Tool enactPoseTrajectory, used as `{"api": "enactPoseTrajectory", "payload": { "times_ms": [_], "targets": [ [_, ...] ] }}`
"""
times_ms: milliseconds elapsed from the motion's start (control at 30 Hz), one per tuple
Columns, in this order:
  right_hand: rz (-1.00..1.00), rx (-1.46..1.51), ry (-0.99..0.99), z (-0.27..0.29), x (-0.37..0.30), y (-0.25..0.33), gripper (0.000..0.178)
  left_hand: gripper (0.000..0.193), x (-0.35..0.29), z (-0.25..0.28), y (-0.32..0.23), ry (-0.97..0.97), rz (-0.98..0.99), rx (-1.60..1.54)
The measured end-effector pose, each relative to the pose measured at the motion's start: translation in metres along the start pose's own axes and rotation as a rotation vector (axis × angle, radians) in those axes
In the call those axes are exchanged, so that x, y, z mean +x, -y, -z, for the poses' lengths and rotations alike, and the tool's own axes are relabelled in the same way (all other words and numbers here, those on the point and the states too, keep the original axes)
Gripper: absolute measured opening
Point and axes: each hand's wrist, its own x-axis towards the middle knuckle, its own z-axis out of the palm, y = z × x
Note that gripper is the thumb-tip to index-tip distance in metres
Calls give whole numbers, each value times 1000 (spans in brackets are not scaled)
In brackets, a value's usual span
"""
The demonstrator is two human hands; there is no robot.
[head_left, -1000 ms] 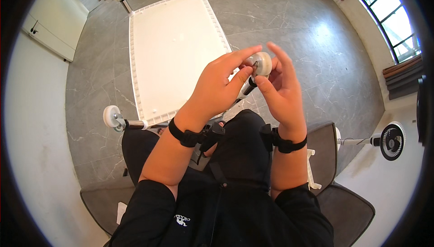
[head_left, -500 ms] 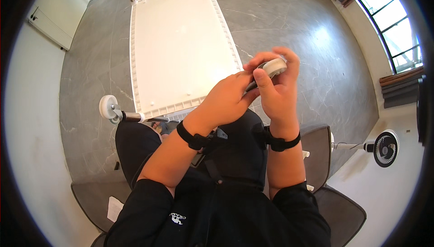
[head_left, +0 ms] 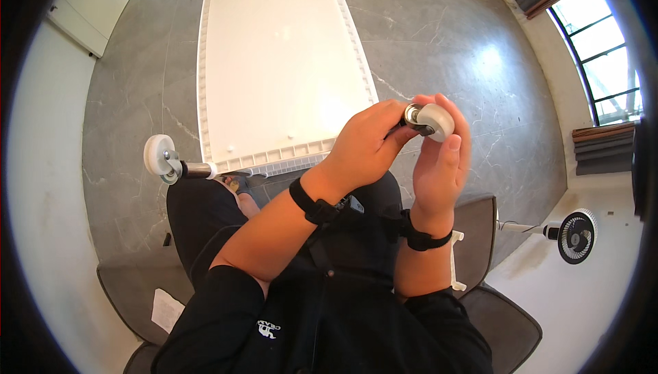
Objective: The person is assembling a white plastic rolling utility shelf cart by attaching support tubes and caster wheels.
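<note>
Turned since half a second ago, one caster sits right of the shelf: left hand pinching its metal end, right hand half open, cupping the wheel. I count two casters, another at the shelf's near-left corner.

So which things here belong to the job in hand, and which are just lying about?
In the job:
caster at the left hand and right hand
white panel
second caster, near the panel's near-left corner

Apparently just about:
fan
white paper
curtain
</note>
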Motion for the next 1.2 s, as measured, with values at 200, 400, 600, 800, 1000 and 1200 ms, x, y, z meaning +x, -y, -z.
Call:
{"api": "enactPoseTrajectory", "payload": {
  "times_ms": [200,400,600,800,1000,1200],
  "targets": [
    [139,-275,93,20,6,1,50,16,-2,0,5,-2,-31,22],
    [132,-647,217,8,22,11,61,21,-5,-4,5,-11,83,-186],
    [343,-614,172,-2,34,10,63,23,-6,-3,5,11,72,-254],
    [-75,-296,193,14,14,8,55,17,-2,-3,-1,-33,36,-24],
    [-19,-383,146,21,11,-1,56,18,-3,-3,2,-7,51,-14],
    [-45,-288,72,1,18,-7,78,18,-5,-1,8,41,109,5]
  ]
}}
